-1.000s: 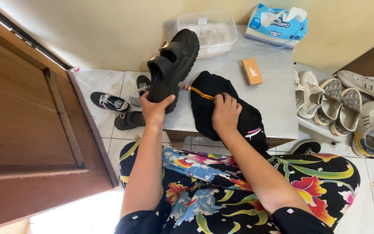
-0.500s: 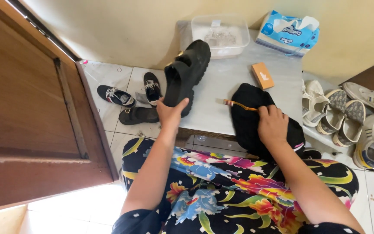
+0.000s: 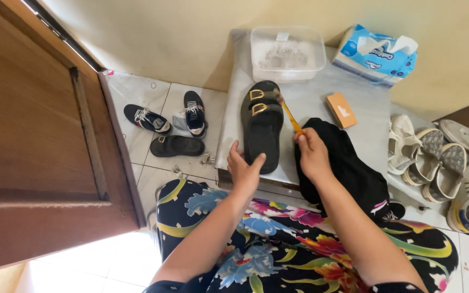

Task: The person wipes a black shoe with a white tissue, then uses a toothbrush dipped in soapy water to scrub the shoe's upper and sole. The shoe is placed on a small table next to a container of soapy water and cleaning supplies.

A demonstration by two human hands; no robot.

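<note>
The left hand (image 3: 243,171), fingers spread, steadies the black sandal (image 3: 261,126) in the frame's centre; the right hand (image 3: 311,153) pinches the yellow brush (image 3: 290,116), which may slip off the buckle.

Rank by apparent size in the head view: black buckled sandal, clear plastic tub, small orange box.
1. Black buckled sandal and clear plastic tub look alike; the tub sits farther away, so unsure.
2. Small orange box, clearly smallest.
</note>
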